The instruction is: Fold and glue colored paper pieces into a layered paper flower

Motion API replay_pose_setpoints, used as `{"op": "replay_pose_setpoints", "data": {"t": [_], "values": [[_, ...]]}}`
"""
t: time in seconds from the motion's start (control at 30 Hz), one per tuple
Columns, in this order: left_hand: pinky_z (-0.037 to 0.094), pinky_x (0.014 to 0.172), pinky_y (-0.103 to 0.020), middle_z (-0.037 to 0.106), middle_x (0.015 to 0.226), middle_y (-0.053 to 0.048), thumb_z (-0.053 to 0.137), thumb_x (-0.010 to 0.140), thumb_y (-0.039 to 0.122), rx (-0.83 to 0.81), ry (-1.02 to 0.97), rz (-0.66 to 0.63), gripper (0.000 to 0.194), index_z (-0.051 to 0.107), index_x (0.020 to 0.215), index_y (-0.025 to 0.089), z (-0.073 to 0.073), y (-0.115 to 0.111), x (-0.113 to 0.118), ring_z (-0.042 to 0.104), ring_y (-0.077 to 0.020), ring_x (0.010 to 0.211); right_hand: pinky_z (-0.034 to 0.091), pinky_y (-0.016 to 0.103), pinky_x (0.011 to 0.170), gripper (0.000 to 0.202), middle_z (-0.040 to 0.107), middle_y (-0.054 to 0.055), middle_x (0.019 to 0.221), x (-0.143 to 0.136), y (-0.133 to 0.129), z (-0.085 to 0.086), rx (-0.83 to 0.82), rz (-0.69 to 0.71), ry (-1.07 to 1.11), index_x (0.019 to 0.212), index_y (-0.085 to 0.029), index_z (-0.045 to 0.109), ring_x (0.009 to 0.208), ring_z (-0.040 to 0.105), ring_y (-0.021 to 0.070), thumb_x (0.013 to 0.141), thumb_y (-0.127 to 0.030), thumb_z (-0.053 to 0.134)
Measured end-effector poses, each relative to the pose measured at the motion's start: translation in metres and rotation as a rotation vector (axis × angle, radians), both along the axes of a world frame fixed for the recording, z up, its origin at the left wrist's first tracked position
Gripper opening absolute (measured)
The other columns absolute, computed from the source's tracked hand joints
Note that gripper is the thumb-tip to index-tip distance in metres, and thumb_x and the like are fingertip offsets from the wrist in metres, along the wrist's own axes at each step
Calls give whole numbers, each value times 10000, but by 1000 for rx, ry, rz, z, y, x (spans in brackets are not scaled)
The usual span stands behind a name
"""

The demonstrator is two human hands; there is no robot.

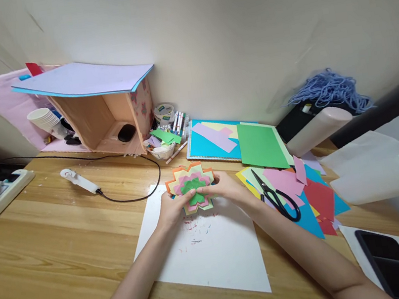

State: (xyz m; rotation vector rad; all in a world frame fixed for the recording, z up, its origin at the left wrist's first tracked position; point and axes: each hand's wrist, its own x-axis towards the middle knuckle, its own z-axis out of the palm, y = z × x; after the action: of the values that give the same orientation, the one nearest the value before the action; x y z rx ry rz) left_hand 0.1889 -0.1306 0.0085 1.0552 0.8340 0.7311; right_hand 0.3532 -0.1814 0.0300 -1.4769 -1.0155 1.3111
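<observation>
A layered paper flower (194, 183), green at the centre with pink, cream and orange layers around it, is held up above a white sheet (215, 257). My left hand (171, 207) grips its left side, and my right hand (223, 189) grips its right side. Both thumbs press on the green centre; the other fingers are mostly hidden behind the paper. Small coloured marks show on the white sheet below the flower.
Black scissors (276, 198) lie on coloured paper scraps (321, 198) at the right. Behind are a green sheet (261, 145), a scrap bowl (162, 151) and an open box (143, 108). A white corded tool (80, 181) lies left; a phone (388, 261) lies front right.
</observation>
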Motion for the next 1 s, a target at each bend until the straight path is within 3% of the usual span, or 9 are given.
{"op": "replay_pose_setpoints", "data": {"t": [0.2, 0.37, 0.7, 1.0], "values": [[510, 735, -335, 695, 881, -132, 787, 519, 336, -86, 76, 46, 418, 661, 828, 85, 0, 6, -2, 650, -250, 789, 498, 283, 623, 349, 677, 40, 827, -7, 5, -22, 3, -46, 134, 818, -170, 649, 719, 633, 189, 564, -387, 752], [514, 690, -318, 695, 876, -130, 785, 528, 315, -158, 24, -3, 431, 647, 869, 90, 0, 10, -3, 655, -232, 741, 484, 264, 623, 340, 673, 43, 786, -11, 8, -35, 31, -57, 175, 785, -149, 653, 694, 622, 166, 568, -391, 755], [519, 700, -337, 700, 856, -120, 804, 491, 277, -131, -4, -68, 430, 660, 852, 92, -8, 14, -6, 658, -250, 756, 481, 252, 572, 342, 659, 35, 744, -20, 2, -41, 114, -141, 154, 804, -147, 634, 660, 620, 160, 585, -383, 752], [507, 688, -306, 707, 785, -108, 768, 544, 386, -77, 43, 1, 404, 679, 812, 96, -10, 12, -4, 659, -228, 724, 503, 286, 618, 352, 672, 62, 798, -20, 1, -45, 178, -210, 186, 809, -139, 638, 697, 635, 186, 569, -368, 759]]}}
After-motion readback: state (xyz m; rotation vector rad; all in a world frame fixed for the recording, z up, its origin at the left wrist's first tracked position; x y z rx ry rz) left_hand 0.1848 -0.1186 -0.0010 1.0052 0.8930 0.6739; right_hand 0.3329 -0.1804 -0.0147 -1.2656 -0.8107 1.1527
